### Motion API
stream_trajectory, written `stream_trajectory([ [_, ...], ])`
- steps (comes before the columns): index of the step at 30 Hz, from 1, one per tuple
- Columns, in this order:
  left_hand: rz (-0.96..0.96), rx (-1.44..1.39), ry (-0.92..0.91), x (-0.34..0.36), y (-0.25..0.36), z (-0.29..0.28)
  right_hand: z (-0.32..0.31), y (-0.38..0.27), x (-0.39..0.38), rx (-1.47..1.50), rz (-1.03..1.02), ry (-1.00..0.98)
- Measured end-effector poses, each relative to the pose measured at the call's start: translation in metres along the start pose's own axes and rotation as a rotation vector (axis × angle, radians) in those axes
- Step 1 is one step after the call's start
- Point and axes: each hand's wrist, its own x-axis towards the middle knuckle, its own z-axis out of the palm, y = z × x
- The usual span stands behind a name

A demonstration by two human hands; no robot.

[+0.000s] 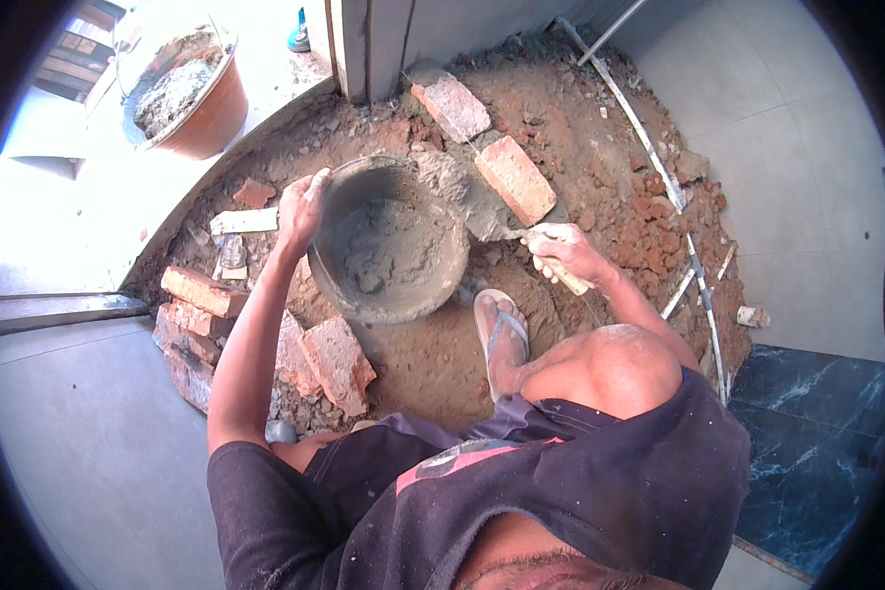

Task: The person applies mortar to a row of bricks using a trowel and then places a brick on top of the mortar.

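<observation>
Has, well to the left of the left hand [303, 211] and farther out, an orange bucket [216, 123] holding a heap of grey mortar [175, 96]. Nearer the body than that hand, loose bricks [205, 290] in a rough stack. Grips the left rim of a round dark tub [444, 267] with the left hand; inside, wet mortar [379, 246] over the bottom, smeared up the wall. Just right of the tub, nearest the right hand [562, 251], a trowel [568, 278]: grasped by its handle in that hand, long axis slanting outward and left, blade toward the tub. Cannot tell the blade's contact with the mortar strip [442, 177] there. Just beyond the right hand, a brick [517, 180], lengthwise also outward and left.
</observation>
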Motion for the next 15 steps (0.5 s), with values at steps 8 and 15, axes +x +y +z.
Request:
stream_trajectory([
  [8, 0.022, 0.013, 0.021, 0.001, -0.001, 0.001, -0.017, -0.002, 0.003, 0.041, -0.052, 0.097],
  [15, 0.018, 0.105, -0.003, 0.005, -0.005, -0.002, -0.019, 0.001, 0.005, 0.039, -0.051, 0.126],
])
